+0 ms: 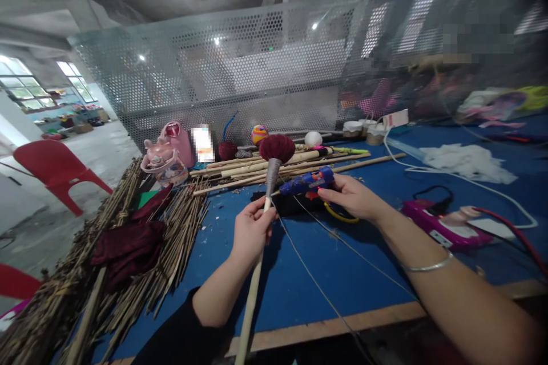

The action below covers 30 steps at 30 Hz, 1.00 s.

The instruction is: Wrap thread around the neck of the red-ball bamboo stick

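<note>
My left hand (252, 227) is wrapped round a pale wooden stick (252, 296) that stands tilted over the table. A dark red, puffy fabric head (276, 149) tops the stick, with grey cord wound (272, 177) in a cone below it. In my right hand (351, 198) is a blue glue gun (306, 181), gripped with its nozzle at the lower end of the grey winding, just above my left fingers. A thin grey cord (308, 285) runs from the stick down past the table's front edge.
Bundles of thin twigs (180, 251) and dark red cloth (128, 248) lie at left. Behind are loose sticks (240, 170), a pink basket (165, 168) and a perforated metal screen (257, 63). A magenta power strip (445, 228), cables and white fluff (466, 162) are at right.
</note>
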Motion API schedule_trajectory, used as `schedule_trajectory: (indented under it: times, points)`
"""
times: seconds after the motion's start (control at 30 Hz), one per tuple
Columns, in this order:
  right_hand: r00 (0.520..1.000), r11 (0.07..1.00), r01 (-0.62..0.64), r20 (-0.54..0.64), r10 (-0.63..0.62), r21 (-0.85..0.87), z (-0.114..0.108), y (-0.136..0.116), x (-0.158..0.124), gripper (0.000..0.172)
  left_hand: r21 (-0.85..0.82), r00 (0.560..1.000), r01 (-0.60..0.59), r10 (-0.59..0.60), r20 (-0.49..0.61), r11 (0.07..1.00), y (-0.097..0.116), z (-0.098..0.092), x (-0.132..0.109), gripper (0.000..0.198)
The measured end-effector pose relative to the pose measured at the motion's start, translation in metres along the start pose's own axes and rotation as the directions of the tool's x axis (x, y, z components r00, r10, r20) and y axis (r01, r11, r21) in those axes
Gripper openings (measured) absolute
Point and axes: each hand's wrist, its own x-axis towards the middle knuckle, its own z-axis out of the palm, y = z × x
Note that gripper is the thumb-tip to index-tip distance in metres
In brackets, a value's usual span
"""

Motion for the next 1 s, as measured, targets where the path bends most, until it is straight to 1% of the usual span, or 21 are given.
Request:
schedule_trajectory:
  times: [0.1,0.17,0.27,0.5,0.7,1.0]
  points:
    - [0.999,0.999,0.046,0.011,-0.046,-0.005,0.0011,0.0003,0.0007,0.037,0.003,1.0,-0.005,0.005,0.003,1.0,0.0004,0.0005,-0.0004,0.054]
    - [0.998,0.998,0.059,0.015,-0.058,-0.029,0.0011,0.0008,0.0013,0.035,0.002,1.0,-0.006,0.006,0.007,1.0,0.0001,0.0004,-0.0004,0.055]
    - [0.998,0.996,0.063,0.024,-0.062,-0.065,0.0005,0.0014,0.0014,0.031,-0.006,1.0,-0.003,0.003,0.01,1.0,-0.0006,0.0001,-0.0003,0.055]
    - [0.997,0.989,0.076,0.017,-0.074,-0.129,-0.0001,0.0001,0.0009,0.032,-0.005,1.0,0.019,-0.019,0.007,1.0,-0.0004,0.0002,-0.001,0.055]
    - [0.995,0.978,0.1,0.009,-0.099,-0.181,-0.0002,-0.0019,0.0005,0.032,0.009,1.0,-0.001,0.001,0.023,1.0,-0.0014,-0.0003,-0.0008,0.053]
    - [0.995,0.967,0.099,0.0,-0.102,-0.237,-0.0025,0.005,-0.0004,0.03,0.019,1.0,0.01,-0.01,0.013,1.0,0.0014,0.0013,-0.0016,0.052]
